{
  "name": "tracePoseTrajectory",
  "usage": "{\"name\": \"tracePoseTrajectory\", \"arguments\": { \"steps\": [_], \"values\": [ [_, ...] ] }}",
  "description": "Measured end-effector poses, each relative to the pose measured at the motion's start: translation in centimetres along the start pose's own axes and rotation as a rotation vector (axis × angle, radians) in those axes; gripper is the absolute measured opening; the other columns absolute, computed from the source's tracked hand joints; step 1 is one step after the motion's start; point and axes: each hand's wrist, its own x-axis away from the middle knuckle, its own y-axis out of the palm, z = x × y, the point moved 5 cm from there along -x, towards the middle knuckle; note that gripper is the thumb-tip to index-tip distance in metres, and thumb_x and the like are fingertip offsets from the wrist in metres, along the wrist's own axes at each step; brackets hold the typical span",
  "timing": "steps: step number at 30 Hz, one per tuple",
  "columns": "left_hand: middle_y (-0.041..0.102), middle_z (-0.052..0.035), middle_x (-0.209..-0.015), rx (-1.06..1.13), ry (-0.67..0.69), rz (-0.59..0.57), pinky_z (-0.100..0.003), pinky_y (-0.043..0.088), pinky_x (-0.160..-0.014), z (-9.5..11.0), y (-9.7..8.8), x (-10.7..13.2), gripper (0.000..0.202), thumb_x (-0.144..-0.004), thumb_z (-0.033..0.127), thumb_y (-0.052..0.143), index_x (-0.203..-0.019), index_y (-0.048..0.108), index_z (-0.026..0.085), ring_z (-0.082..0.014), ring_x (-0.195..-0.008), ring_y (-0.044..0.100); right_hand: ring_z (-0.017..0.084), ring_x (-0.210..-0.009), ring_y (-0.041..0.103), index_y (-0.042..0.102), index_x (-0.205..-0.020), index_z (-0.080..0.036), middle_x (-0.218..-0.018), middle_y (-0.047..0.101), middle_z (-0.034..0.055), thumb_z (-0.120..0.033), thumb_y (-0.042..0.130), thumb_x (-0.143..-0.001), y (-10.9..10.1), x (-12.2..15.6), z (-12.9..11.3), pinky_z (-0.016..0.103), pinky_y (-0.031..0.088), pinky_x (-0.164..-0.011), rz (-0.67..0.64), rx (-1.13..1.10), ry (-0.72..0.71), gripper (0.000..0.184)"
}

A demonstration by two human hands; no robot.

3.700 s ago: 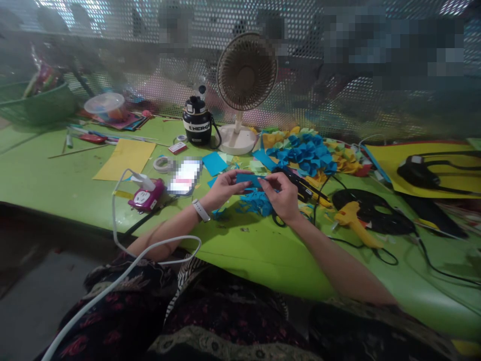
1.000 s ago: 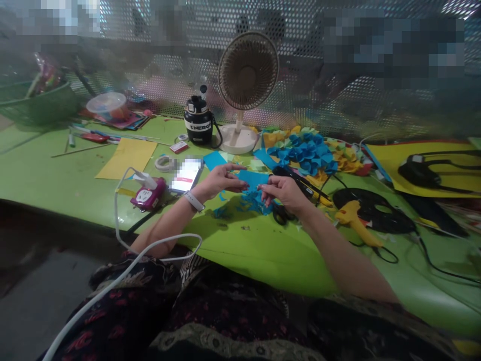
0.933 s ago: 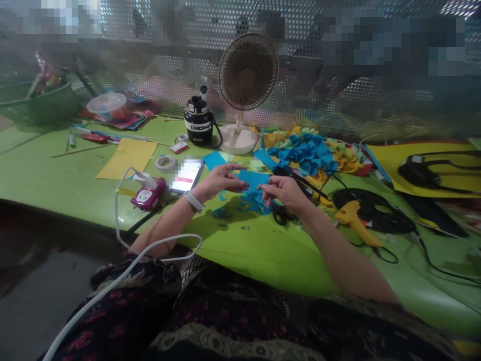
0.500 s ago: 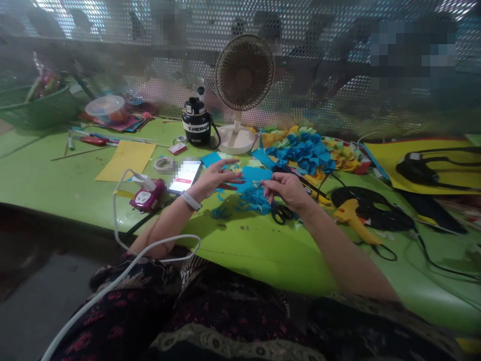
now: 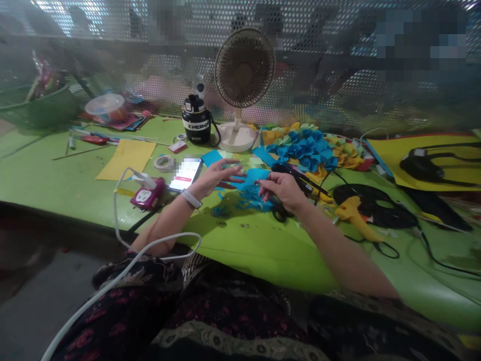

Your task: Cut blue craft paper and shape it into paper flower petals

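Note:
My left hand (image 5: pixel 220 178) hovers over the table with its fingers stretched out and apart, holding nothing I can see. Facing it, my right hand (image 5: pixel 283 190) has thumb and forefinger pinched together; anything between them is too small to make out. Behind and between the hands lies a blue sheet of paper (image 5: pixel 258 174). Below them is a heap of blue paper scraps (image 5: pixel 252 198). Black-handled scissors (image 5: pixel 278 212) lie just under my right hand, partly hidden by it. A lit phone (image 5: pixel 185 175) rests beside my left wrist.
A fan (image 5: pixel 244 67) and a black flask (image 5: pixel 196 123) stand at the back, beside blue and yellow paper pieces (image 5: pixel 308 148). On the right lies a yellow glue gun (image 5: pixel 355 218). A purple power adapter (image 5: pixel 148 195) trails a white cable (image 5: pixel 116 215) across my left side.
My right hand has shifted slightly left, and its other fingers look a little more curled. My left hand stays spread in nearly the same place. The view has tilted slightly.

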Motion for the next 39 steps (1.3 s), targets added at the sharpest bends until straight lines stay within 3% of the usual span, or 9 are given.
{"name": "tracePoseTrajectory", "arguments": {
  "steps": [5,9,11,14,19,23,27,33,39],
  "values": [
    [0.078,-0.0065,-0.088,0.021,0.064,0.05,-0.02,0.053,-0.063,-0.5,0.6,-0.2,0.05,-0.076,0.03,0.084,-0.118,0.06,0.017,-0.0167,-0.08,0.075,0.01,-0.04,0.058,0.064,-0.067,-0.017,-0.059,0.071,0.0023,-0.052,0.087,-0.061,0.7,0.0,0.8,0.022,0.048,-0.04,-0.048,0.007,0.031,0.042],
    [0.077,-0.007,-0.089,0.01,0.042,0.215,-0.02,0.051,-0.06,-0.6,-0.1,-0.4,0.038,-0.084,0.041,0.076,-0.109,0.061,0.016,-0.0145,-0.075,0.074,0.01,-0.038,0.057,0.063,-0.065,-0.017,-0.059,0.07,0.0021,-0.054,0.087,-0.06,0.7,-0.1,0.9,0.023,0.049,-0.04,0.002,-0.02,0.011,0.044],
    [0.077,-0.0093,-0.092,0.04,-0.025,0.183,-0.022,0.053,-0.061,-1.1,0.4,-0.4,0.041,-0.085,0.046,0.074,-0.108,0.061,0.015,-0.0149,-0.074,0.074,0.01,-0.038,0.057,0.062,-0.064,-0.017,-0.059,0.069,0.0016,-0.055,0.086,-0.06,0.8,-0.1,1.0,0.023,0.049,-0.04,0.025,-0.028,-0.005,0.045],
    [0.076,-0.0097,-0.099,0.123,-0.055,0.086,-0.025,0.057,-0.069,-1.5,1.6,-0.3,0.044,-0.081,0.03,0.081,-0.116,0.059,0.015,-0.0169,-0.082,0.075,0.009,-0.038,0.057,0.062,-0.063,-0.017,-0.058,0.068,0.0008,-0.058,0.086,-0.06,1.1,0.0,1.1,0.023,0.048,-0.04,0.022,-0.026,-0.003,0.047],
    [0.074,-0.0114,-0.109,0.153,-0.041,0.229,-0.028,0.058,-0.073,-1.9,1.1,-0.2,0.054,-0.081,0.03,0.081,-0.125,0.053,0.017,-0.0193,-0.091,0.074,0.01,-0.039,0.057,0.061,-0.065,-0.018,-0.059,0.069,0.0016,-0.059,0.086,-0.061,1.3,0.1,0.9,0.023,0.05,-0.042,0.049,-0.027,-0.037,0.048],
    [0.076,-0.0076,-0.093,0.219,-0.032,0.107,-0.028,0.057,-0.074,-2.2,1.5,-0.6,0.058,-0.077,0.026,0.084,-0.125,0.054,0.015,-0.0186,-0.083,0.075,0.01,-0.04,0.057,0.06,-0.064,-0.018,-0.06,0.069,0.002,-0.063,0.085,-0.06,1.3,0.2,1.2,0.024,0.051,-0.042,0.077,-0.021,-0.04,0.051],
    [0.074,-0.0005,-0.078,0.186,0.07,0.141,-0.022,0.051,-0.068,-1.9,1.1,-0.6,0.058,-0.076,0.02,0.084,-0.125,0.054,0.015,-0.0148,-0.075,0.075,0.011,-0.04,0.057,0.062,-0.068,-0.018,-0.059,0.068,0.0012,-0.058,0.084,-0.062,1.6,0.0,1.6,0.024,0.051,-0.042,0.051,-0.031,-0.024,0.046],
    [0.074,-0.0013,-0.078,0.064,0.12,0.143,-0.023,0.05,-0.066,-1.0,0.7,-0.6,0.053,-0.08,0.02,0.08,-0.126,0.053,0.014,-0.0157,-0.076,0.075,0.011,-0.041,0.057,0.064,-0.074,-0.018,-0.06,0.067,0.0007,-0.051,0.08,-0.066,0.7,-0.3,1.6,0.025,0.05,-0.044,0.089,-0.018,0.001,0.037],
    [0.073,-0.0039,-0.074,-0.241,-0.053,-0.095,-0.025,0.052,-0.065,-1.5,1.3,-0.8,0.044,-0.082,0.016,0.075,-0.122,0.058,0.01,-0.0139,-0.067,0.072,0.009,-0.039,0.052,0.062,-0.074,-0.02,-0.056,0.059,-0.005,-0.056,0.083,-0.062,0.6,-0.3,1.8,0.023,0.044,-0.039,0.092,0.117,0.033,0.044]
  ]
}}
